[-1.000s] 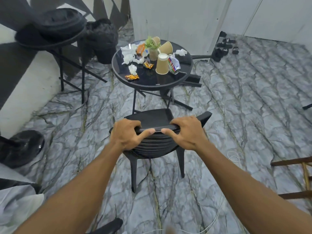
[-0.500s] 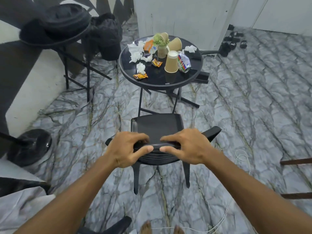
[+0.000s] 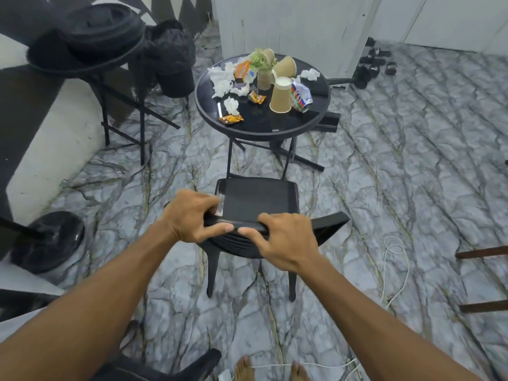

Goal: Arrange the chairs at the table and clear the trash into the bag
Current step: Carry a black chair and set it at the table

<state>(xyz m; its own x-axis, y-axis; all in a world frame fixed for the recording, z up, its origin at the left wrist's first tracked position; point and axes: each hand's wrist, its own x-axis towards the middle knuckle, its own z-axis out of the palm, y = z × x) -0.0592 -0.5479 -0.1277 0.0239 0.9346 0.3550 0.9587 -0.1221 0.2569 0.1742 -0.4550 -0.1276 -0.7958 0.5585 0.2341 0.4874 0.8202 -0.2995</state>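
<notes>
A black plastic chair stands in front of me, its seat facing the round black table. My left hand and my right hand both grip the top of its backrest. On the table lie crumpled tissues, snack wrappers, paper cups, a crushed can and a small plant. A black trash bag stands on the floor left of the table.
A second black table with stacked chairs is at the far left. A fan base sits at the left, another chair's arm near my feet. A white cable lies at the right, beside wooden rungs. Sandals lie by the door.
The chair, held in both hands, has moved forward toward the table and a little to the right. My grip on the backrest is unchanged.
</notes>
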